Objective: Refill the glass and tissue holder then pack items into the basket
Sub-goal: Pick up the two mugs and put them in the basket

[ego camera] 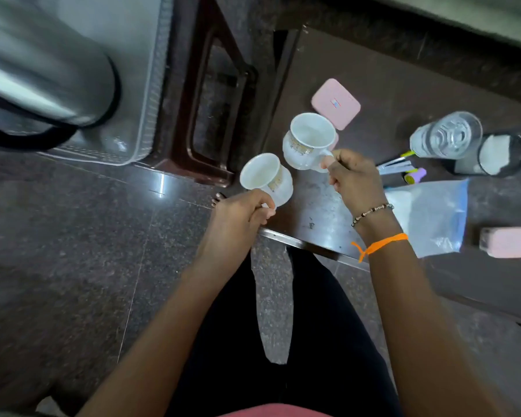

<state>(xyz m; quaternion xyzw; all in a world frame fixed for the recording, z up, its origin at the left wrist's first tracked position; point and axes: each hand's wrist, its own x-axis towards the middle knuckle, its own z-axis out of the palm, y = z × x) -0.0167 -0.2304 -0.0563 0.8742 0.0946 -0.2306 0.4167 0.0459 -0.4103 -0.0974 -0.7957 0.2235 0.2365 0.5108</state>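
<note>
Both hands held white cups by their handles: left hand (241, 213) pinched the tilted left cup (266, 177), right hand (354, 177) the right cup (309, 139). Upper left sat the basket (139, 85). Cups might bump and chip.

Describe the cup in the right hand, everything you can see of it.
The cup is a white, glossy, ceramic-looking piece with a rounded belly, a wide mouth and a band of gold-toned pattern below the rim. It looks empty inside. It is held in the air above the dark table, tilted so its mouth faces the camera. The right hand pinches its handle at the lower right; nothing else touches it. A pink case lies just behind it.
</note>
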